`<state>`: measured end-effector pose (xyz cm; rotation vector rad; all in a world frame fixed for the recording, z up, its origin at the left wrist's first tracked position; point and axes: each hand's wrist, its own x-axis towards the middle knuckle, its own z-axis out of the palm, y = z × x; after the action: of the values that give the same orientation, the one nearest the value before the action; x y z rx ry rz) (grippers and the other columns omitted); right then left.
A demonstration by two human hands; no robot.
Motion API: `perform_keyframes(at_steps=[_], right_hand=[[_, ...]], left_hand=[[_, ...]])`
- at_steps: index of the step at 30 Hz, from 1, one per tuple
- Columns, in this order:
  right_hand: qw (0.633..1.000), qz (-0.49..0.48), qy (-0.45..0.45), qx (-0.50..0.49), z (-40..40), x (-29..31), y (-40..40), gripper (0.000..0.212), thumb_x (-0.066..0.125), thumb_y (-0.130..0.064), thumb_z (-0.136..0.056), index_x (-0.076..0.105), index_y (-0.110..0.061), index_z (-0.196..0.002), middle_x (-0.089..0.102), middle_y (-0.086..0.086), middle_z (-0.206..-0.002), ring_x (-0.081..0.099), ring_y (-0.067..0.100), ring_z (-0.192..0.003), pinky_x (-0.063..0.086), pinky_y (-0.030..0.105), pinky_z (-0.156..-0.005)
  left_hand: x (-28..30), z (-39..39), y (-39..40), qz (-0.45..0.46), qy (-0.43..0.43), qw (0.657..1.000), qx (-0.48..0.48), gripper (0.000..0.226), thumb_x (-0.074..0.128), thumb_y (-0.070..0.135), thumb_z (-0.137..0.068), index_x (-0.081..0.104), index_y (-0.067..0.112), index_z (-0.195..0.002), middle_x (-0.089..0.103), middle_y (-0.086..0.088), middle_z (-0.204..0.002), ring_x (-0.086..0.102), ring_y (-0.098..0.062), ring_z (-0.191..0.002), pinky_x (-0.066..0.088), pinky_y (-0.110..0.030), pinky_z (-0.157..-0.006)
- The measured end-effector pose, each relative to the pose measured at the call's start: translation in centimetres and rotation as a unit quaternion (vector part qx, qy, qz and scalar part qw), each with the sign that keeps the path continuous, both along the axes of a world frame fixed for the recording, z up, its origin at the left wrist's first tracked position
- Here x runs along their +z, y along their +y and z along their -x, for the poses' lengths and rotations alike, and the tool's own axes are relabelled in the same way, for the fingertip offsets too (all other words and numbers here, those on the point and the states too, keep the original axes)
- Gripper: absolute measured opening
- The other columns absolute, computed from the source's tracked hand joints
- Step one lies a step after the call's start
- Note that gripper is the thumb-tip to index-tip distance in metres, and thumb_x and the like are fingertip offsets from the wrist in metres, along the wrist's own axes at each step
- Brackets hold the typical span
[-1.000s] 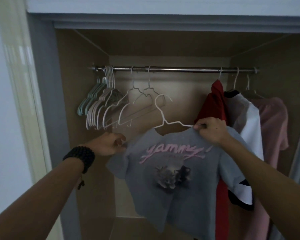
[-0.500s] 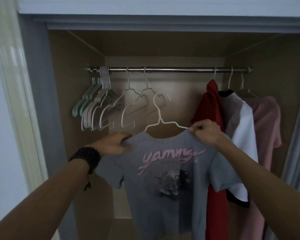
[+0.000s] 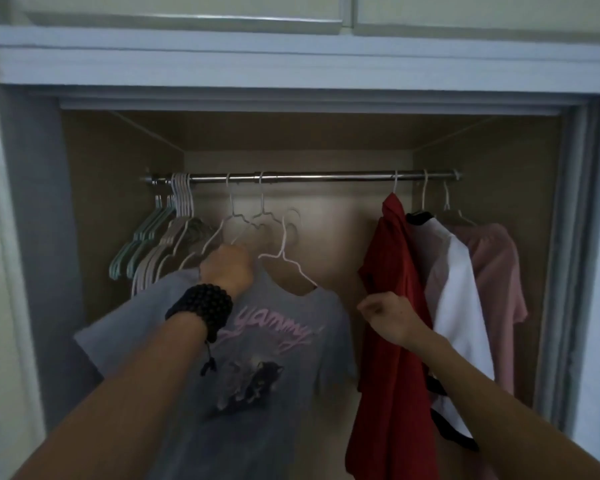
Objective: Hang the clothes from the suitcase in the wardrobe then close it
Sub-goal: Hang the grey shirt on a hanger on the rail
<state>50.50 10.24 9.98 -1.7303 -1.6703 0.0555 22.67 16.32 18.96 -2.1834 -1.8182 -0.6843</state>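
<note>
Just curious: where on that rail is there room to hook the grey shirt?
The rail is bare between the two loose white hangers and the red shirt. The left end is packed with empty hangers; the right holds three garments.

wardrobe [image 3: 118, 209]: open in front of us, metal rail [image 3: 326, 176] running across the top
grey t-shirt [image 3: 257, 393]: on a white hanger [image 3: 284, 261], hook sitting below the rail, not on it
left hand [image 3: 227, 270]: our grip is closed at the shirt's left shoulder, black bead bracelet [image 3: 201, 311] on the wrist
right hand [image 3: 388, 318]: fingers curled, just beside the red shirt [image 3: 392, 306]; can't tell if it's pinching anything
also hanging: white shirt [image 3: 461, 299], pink shirt [image 3: 496, 271], bunch of empty hangers [image 3: 160, 244] on the left
</note>
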Motion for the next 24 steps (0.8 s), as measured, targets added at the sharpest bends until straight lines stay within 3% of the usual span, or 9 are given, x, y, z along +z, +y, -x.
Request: perform_keyframes(at_steps=[2,3,5,7,8,11,15,19,24], right_hand=[[1.0,-0.019,-0.009,0.0,-0.7,0.4,-0.3,0.025,0.058,-0.004,-0.087,0.076,-0.015,-0.101,0.074,-0.002,-0.106,0.067,0.01,-0.098,0.042,0.008,-0.082],[0.999,-0.036,-0.007,-0.001,-1.3,0.7,-0.3,0.025,0.058,-0.004,-0.087,0.076,-0.017,-0.099,0.074,-0.003,-0.104,0.067,0.008,-0.094,0.046,0.011,-0.083],[0.997,-0.072,0.004,-0.002,-1.9,1.2,-0.6,0.025,0.057,-0.005,-0.089,0.075,-0.02,-0.097,0.073,-0.007,-0.098,0.066,0.004,-0.085,0.05,0.011,-0.077],[0.992,-0.121,0.023,-0.011,-2.5,2.0,-0.9,0.026,0.054,-0.004,-0.09,0.073,-0.021,-0.098,0.071,-0.009,-0.09,0.066,0.005,-0.078,0.046,0.005,-0.067],[0.989,-0.141,0.035,-0.017,-2.9,2.6,-0.9,0.027,0.054,-0.004,-0.09,0.073,-0.021,-0.098,0.07,-0.01,-0.085,0.066,0.006,-0.075,0.045,0.004,-0.064],[0.985,-0.163,0.055,-0.015,-3.8,3.8,-0.7,0.027,0.053,-0.004,-0.091,0.07,-0.023,-0.097,0.067,-0.013,-0.081,0.065,0.005,-0.072,0.045,0.004,-0.062],[0.981,-0.182,0.061,-0.031,-6.0,5.2,0.6,0.027,0.053,-0.004,-0.089,0.072,-0.022,-0.097,0.071,-0.008,-0.084,0.063,0.003,-0.067,0.043,0.005,-0.061],[0.977,-0.195,0.076,-0.04,-7.3,5.7,1.6,0.026,0.052,-0.003,-0.088,0.072,-0.019,-0.096,0.073,-0.002,-0.082,0.062,0.006,-0.064,0.044,0.007,-0.057],[0.978,-0.19,0.072,-0.036,-7.9,5.5,2.0,0.025,0.054,-0.003,-0.086,0.073,-0.017,-0.093,0.074,-0.003,-0.084,0.061,0.003,-0.066,0.04,0.001,-0.062]], left_hand=[[0.7,-1.2,0.9,0.091,-0.15,0.981,-0.081,0.025,0.05,0.018,-0.098,0.062,-0.001,-0.109,0.063,-0.021,-0.112,0.063,-0.034,-0.101,0.05,-0.034,-0.075],[1.2,-2.2,1.3,0.15,-0.266,0.943,-0.132,0.019,0.055,0.013,-0.095,0.063,-0.003,-0.1,0.064,-0.02,-0.104,0.064,-0.032,-0.091,0.051,-0.032,-0.069],[2.1,-4.2,1.3,0.263,-0.462,0.819,-0.215,0.015,0.055,0.003,-0.094,0.065,-0.003,-0.086,0.067,-0.017,-0.089,0.063,-0.026,-0.075,0.054,-0.029,-0.06],[3.0,-6.6,1.6,0.297,-0.541,0.746,-0.25,0.022,0.047,0.0,-0.098,0.067,-0.004,-0.09,0.069,-0.014,-0.081,0.063,-0.024,-0.074,0.055,-0.024,-0.057],[3.7,-7.9,1.8,0.293,-0.548,0.739,-0.261,0.023,0.043,-0.001,-0.1,0.065,-0.008,-0.098,0.07,-0.016,-0.086,0.064,-0.027,-0.079,0.056,-0.023,-0.059],[5.9,-11.4,2.8,0.231,-0.536,0.769,-0.261,0.029,0.043,-0.001,-0.099,0.055,-0.013,-0.121,0.065,-0.022,-0.103,0.062,-0.037,-0.099,0.051,-0.026,-0.072],[8.4,-15.7,6.0,0.25,-0.537,0.754,-0.283,0.017,0.048,-0.003,-0.097,0.06,-0.014,-0.1,0.057,-0.015,-0.075,0.057,-0.021,-0.061,0.046,-0.018,-0.038],[7.1,-18.6,9.5,0.255,-0.484,0.793,-0.269,0.022,0.057,0.003,-0.094,0.059,-0.009,-0.075,0.056,-0.014,-0.072,0.053,-0.02,-0.055,0.041,-0.017,-0.038],[3.5,-19.9,10.0,0.272,-0.469,0.784,-0.302,0.017,0.062,0.007,-0.092,0.068,-0.009,-0.091,0.065,-0.02,-0.092,0.06,-0.022,-0.071,0.049,-0.022,-0.055]])
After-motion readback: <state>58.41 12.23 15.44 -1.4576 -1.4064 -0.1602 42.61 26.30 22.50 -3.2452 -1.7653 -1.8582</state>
